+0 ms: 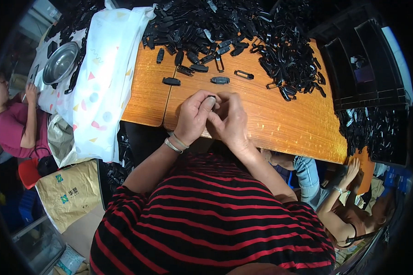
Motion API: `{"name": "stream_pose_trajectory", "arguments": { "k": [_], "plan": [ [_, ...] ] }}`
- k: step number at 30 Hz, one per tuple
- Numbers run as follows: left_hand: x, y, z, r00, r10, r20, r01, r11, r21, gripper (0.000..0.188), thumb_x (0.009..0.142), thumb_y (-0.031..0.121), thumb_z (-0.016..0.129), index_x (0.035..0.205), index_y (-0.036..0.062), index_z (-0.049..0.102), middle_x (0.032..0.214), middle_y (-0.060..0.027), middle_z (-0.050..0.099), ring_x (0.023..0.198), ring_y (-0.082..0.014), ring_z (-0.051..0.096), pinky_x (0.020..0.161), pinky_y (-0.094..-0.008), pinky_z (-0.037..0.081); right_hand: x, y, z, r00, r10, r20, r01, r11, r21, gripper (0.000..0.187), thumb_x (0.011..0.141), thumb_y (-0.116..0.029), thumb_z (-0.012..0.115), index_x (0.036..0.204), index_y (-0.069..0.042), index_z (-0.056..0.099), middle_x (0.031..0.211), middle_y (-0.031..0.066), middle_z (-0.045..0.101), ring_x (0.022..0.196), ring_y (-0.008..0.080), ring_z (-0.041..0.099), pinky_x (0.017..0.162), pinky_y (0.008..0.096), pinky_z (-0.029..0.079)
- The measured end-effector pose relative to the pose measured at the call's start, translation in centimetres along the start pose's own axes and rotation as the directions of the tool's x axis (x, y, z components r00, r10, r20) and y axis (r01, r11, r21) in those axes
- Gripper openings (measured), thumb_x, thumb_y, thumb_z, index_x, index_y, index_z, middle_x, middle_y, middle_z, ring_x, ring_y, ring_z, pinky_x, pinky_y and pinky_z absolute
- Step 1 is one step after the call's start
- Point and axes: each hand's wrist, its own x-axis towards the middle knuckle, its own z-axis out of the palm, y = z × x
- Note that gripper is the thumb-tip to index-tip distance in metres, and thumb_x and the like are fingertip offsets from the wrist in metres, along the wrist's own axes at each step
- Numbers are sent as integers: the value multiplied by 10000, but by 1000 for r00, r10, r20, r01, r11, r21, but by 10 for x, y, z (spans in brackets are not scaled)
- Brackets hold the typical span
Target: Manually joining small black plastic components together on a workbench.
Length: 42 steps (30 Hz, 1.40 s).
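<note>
Over the near edge of the wooden table, my left hand (193, 118) and my right hand (233, 120) meet with fingers bent and thumbs close together. Both are closed around something small that the fingers hide, so its kind does not show. Just beyond them lie a black oval plastic piece (220, 80) and another dark oval piece (171, 81). A slim black open frame (244, 74) rests to the right of these, and a second frame (220, 63) lies farther back.
A large heap of black plastic parts (206, 27) covers the table's far side and spreads right (287, 64). Black bins (369, 68) stand at right. At left are a patterned white cloth (103, 82), a metal bowl (61, 63) and a seated person (20, 119). Another person (344, 215) works lower right.
</note>
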Motion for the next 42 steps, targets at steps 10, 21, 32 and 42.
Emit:
{"name": "stream_pose_trajectory", "arguments": {
  "k": [10,21,32,42],
  "plan": [
    [16,-8,-5,974,-159,163,161,987,-3,202,984,178,526,912,4,598,727,-16,594,670,-71,533,615,-223,452,12,15,-8,965,64,253,-127,961,244,338,774,-144,766,996,13,565,829,122,573,687,229,601,606,342,490],
    [78,-1,4,934,213,286,-350,399,847,224,779,206,747,857,37,623,853,-130,595,763,-326,621,643,-402,485,77,66,-39,961,-162,222,261,792,-552,216,812,-83,658,1020,-23,652,960,154,611,934,298,609,778,406,524],
    [64,-13,-4,950,173,262,-314,551,773,202,758,91,743,907,43,616,915,-126,576,813,-328,608,683,-391,488,58,73,-45,965,-150,215,227,891,-394,128,874,-75,620,965,15,622,874,190,606,769,372,644,651,433,527],
    [56,-3,-13,927,-344,149,356,933,-62,198,928,118,628,1110,46,592,807,12,602,650,-36,514,565,-188,422,43,65,-61,974,-72,215,164,880,-445,174,844,-120,689,961,-1,638,930,172,604,753,367,633,647,418,513]
  ]
}}
